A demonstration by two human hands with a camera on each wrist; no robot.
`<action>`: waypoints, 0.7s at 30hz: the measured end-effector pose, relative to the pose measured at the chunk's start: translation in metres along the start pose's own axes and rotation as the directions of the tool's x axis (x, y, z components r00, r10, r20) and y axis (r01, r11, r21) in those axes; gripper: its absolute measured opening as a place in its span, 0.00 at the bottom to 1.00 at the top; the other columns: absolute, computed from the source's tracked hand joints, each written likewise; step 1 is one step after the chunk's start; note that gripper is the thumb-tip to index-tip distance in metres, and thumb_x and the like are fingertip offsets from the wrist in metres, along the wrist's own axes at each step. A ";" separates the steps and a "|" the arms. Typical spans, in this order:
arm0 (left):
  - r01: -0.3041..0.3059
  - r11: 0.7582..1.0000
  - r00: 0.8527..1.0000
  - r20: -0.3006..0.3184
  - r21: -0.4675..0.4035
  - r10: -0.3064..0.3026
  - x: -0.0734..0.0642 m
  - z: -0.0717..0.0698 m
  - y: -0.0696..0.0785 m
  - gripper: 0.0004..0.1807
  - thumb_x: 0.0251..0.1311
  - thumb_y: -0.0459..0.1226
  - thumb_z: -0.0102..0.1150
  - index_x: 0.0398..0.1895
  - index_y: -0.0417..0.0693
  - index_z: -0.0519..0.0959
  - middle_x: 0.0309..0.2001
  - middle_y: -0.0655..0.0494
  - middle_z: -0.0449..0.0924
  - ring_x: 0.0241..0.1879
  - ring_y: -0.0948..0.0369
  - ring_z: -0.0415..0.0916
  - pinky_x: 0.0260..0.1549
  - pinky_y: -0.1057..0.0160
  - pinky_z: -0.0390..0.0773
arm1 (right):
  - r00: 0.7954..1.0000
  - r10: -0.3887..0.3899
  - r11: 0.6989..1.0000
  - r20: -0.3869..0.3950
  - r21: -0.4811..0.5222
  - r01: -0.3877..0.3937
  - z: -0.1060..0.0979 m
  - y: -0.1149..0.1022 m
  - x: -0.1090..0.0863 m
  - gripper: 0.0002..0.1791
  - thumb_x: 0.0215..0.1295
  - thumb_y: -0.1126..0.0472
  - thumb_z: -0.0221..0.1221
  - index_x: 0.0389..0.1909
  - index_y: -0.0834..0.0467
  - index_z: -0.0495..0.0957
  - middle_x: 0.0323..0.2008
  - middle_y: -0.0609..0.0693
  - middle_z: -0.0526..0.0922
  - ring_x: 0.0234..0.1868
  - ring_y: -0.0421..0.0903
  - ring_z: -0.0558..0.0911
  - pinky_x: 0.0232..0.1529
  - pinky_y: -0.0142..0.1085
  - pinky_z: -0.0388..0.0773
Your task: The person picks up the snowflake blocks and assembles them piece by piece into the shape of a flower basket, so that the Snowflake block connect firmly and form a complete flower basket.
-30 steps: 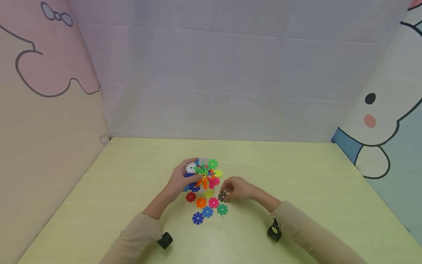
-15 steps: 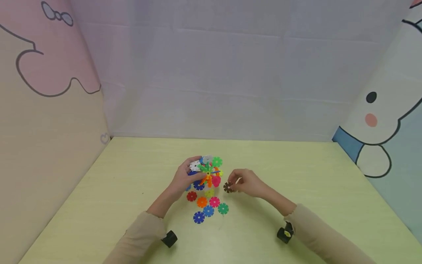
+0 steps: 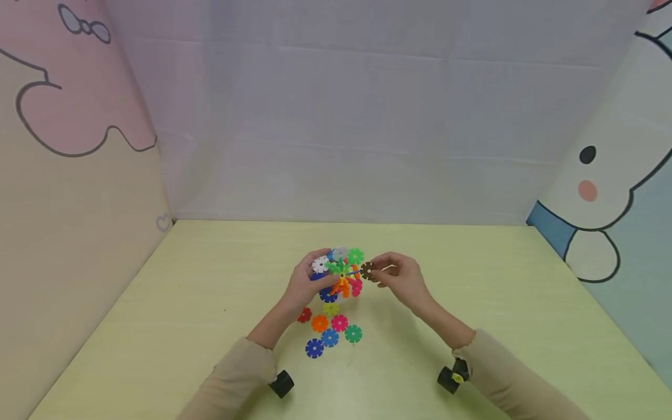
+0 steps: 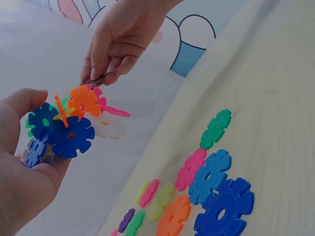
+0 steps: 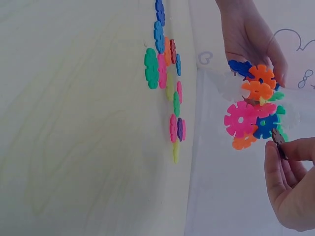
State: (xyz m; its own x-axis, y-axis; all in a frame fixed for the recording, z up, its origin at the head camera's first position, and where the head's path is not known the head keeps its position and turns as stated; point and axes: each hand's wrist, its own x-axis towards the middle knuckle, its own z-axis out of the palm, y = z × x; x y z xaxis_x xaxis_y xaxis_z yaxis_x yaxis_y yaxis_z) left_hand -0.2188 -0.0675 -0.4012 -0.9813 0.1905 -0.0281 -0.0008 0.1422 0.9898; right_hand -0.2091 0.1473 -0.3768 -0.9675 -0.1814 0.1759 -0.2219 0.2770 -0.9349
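Observation:
My left hand (image 3: 305, 287) holds up a cluster of interlocked plastic snowflake discs (image 3: 343, 286), thumb on the near side. Blue, orange, pink, green, white and clear discs make it up. A dark brown snowflake disc (image 3: 367, 270) is pinched between the thumb and fingers of my right hand (image 3: 404, 281). It meets the right side of the cluster, by the edge of a blue disc (image 5: 266, 127) in the right wrist view. Whether their slots have engaged, I cannot tell. In the left wrist view the brown disc (image 4: 94, 81) is partly hidden behind the cluster.
Loose discs lie flat on the pale table (image 3: 236, 326) below the hands: red (image 3: 304, 315), orange (image 3: 319, 324), pink (image 3: 339, 323), green (image 3: 353, 333), dark blue (image 3: 314, 348) and others. A white cloth wall (image 3: 336, 134) stands behind, with printed side panels.
My right hand has picked the brown disc up from the table and raised it to the cluster. My left hand, with the cluster, has shifted slightly right.

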 end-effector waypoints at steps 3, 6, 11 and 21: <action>-0.001 1.000 1.000 -0.011 -0.008 0.001 -0.001 0.002 0.001 0.32 0.53 0.37 0.62 0.62 0.54 0.63 0.58 0.47 0.67 0.55 0.51 0.68 0.51 0.55 0.72 | 1.000 -0.005 1.000 -0.030 0.015 0.005 0.000 0.000 0.000 0.10 0.56 0.71 0.59 0.39 0.71 0.76 0.33 0.63 0.80 0.31 0.52 0.83 0.30 0.35 0.81; -0.006 1.000 1.000 -0.016 -0.014 0.006 -0.002 0.003 0.001 0.32 0.53 0.37 0.62 0.62 0.55 0.63 0.58 0.48 0.66 0.55 0.51 0.67 0.52 0.54 0.71 | 0.999 -0.001 1.000 -0.048 0.025 0.003 0.000 0.001 0.002 0.10 0.56 0.72 0.58 0.39 0.71 0.76 0.34 0.63 0.80 0.32 0.57 0.82 0.30 0.34 0.80; -0.027 0.999 1.000 -0.018 -0.047 0.026 -0.003 0.007 0.001 0.32 0.53 0.36 0.62 0.62 0.54 0.63 0.57 0.47 0.67 0.54 0.52 0.69 0.52 0.55 0.71 | 0.994 0.004 0.999 -0.107 0.053 0.002 0.004 -0.001 0.002 0.10 0.55 0.73 0.59 0.39 0.71 0.76 0.33 0.62 0.79 0.30 0.49 0.83 0.29 0.33 0.80; -0.055 0.990 0.998 0.001 -0.128 0.056 -0.005 0.011 0.001 0.31 0.56 0.35 0.59 0.63 0.52 0.60 0.56 0.45 0.67 0.52 0.53 0.69 0.52 0.58 0.71 | 0.989 -0.015 0.994 -0.145 0.101 0.030 0.007 -0.002 0.000 0.09 0.56 0.72 0.59 0.38 0.70 0.76 0.33 0.64 0.79 0.29 0.44 0.83 0.30 0.34 0.80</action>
State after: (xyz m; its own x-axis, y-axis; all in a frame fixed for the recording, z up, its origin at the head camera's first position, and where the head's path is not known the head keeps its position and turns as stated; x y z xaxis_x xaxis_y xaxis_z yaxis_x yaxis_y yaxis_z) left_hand -0.2114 -0.0578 -0.4019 -0.9796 0.1993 0.0273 0.0290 0.0057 0.9996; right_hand -0.2082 0.1401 -0.3774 -0.9714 -0.0467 0.2329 -0.2375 0.1748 -0.9555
